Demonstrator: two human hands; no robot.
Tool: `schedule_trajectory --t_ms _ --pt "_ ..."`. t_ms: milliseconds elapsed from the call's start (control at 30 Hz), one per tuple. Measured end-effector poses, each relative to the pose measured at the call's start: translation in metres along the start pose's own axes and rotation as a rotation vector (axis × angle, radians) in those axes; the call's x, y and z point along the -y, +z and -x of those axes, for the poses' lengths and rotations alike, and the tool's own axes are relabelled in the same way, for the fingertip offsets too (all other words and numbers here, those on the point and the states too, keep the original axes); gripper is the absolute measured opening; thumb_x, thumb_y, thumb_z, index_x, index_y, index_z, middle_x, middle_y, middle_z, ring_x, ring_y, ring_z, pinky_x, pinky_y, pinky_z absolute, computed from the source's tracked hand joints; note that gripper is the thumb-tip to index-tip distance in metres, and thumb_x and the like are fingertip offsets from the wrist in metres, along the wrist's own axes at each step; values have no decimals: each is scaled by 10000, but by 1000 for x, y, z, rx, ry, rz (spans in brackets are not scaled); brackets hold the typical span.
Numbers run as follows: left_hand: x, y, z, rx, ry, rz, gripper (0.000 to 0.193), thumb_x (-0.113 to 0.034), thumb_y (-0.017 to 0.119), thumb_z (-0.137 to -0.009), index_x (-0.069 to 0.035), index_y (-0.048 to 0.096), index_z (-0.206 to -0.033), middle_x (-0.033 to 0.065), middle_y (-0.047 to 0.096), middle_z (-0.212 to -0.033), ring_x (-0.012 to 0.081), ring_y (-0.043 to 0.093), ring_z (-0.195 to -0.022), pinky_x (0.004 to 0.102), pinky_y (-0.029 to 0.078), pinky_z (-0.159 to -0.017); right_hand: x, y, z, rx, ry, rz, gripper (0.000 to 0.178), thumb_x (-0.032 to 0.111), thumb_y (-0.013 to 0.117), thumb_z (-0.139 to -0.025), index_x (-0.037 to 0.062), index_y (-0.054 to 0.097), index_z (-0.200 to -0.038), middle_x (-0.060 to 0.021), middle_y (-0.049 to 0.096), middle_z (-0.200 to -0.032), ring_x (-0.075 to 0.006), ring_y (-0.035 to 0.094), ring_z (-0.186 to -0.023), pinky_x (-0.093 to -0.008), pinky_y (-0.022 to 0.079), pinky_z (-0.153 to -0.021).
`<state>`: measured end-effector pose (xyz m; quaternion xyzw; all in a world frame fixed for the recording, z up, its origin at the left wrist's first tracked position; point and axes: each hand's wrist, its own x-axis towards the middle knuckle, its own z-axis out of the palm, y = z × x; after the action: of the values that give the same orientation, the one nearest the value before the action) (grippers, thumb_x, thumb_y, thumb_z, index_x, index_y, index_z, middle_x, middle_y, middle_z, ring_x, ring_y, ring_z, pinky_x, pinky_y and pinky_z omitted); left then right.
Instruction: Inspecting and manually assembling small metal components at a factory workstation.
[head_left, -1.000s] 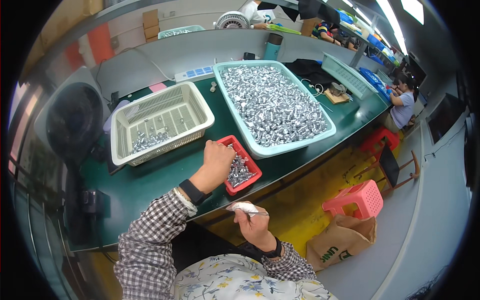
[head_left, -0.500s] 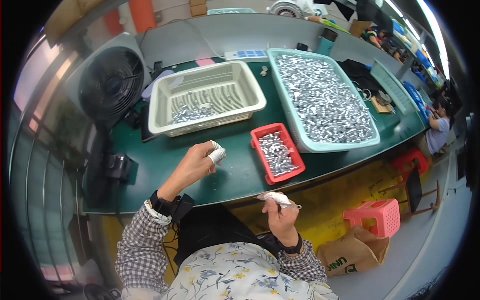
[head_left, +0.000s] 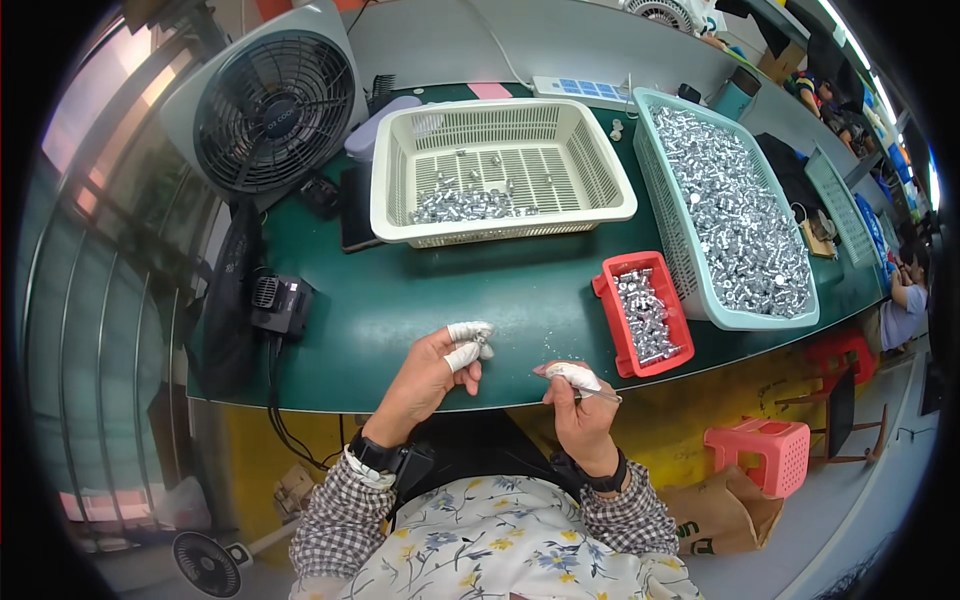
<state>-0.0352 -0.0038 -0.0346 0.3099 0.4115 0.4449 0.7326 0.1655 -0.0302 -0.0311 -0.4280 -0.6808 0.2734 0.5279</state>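
Note:
Over the table's front edge, my left hand (head_left: pixel 425 382), with white wraps on its thumb and finger, pinches a small silver metal part (head_left: pixel 482 338). My right hand (head_left: pixel 582 420), its forefinger wrapped in white, is closed round a thin metal tool (head_left: pixel 608 396); its working tip is too small to make out. Just beyond the right hand stands a red bin (head_left: pixel 622 362) filled with small silver metal parts (head_left: pixel 645 315). A cream basket (head_left: pixel 400 235) farther back has a scattering of similar parts (head_left: pixel 465 204) on its slotted floor.
A light-blue basket (head_left: pixel 765 320) heaped with metal parts stands at the right. On the left are a box fan (head_left: pixel 280 115) and a small black device (head_left: pixel 283 303) with cables. Pink stool (head_left: pixel 765 445) and paper bag (head_left: pixel 735 510) stand on the floor. A person (head_left: pixel 903 305) sits far right.
The view has shifted left, so the table's things appear farther right. My left hand has come nearer my right hand and turned, showing the metal part in its pinch. The right hand keeps its tool.

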Motion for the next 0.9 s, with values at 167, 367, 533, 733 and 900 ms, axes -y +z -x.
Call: schedule_trajectory --t_ms 167,367,533,733,900 --pt "0 -20 -15 20 22 16 275 -61 551 -902 13 543 -1167 80 611 -899 103 574 -671 241 510 -551 2 28 -21 3 -27 14 35 -26 595 -837 -33 582 -869 -137 651 -839 -234 627 -628 -283 487 -542" --pt "8 -33 -24 32 140 -85 257 -21 544 -887 14 558 -1140 86 612 -884 115 579 -668 240 506 -537 -11 54 -38 47 -127 65 107 42 527 -911 -45 585 -931 -133 654 -901 -118 586 -583 -226 465 -521" --pt "10 -30 -29 26 101 -40 282 -7 547 -882 15 552 -1163 65 597 -884 103 562 -682 244 508 -568 -20 53 -42 -4 50 -65 107 33 523 -912 -47 580 -956 -131 658 -873 -120 599 -579 -230 470 -521" --pt "21 -26 -36 -63 231 52 245 -62 526 -905 8 548 -1139 89 600 -878 112 542 -602 222 466 -500 -7 4 -52 108 -1 145 133 21 547 -897 -31 595 -1010 -94 657 -788 -125 597 -548 -242 473 -503" --pt "16 -21 -9 -92 529 -97 319 -230 520 -931 18 530 -1132 111 611 -877 125 531 -529 221 451 -452 -18 -30 -54 128 -334 292 242 8 640 -797 -14 629 -1038 -75 622 -722 -168 587 -522 -255 443 -443"
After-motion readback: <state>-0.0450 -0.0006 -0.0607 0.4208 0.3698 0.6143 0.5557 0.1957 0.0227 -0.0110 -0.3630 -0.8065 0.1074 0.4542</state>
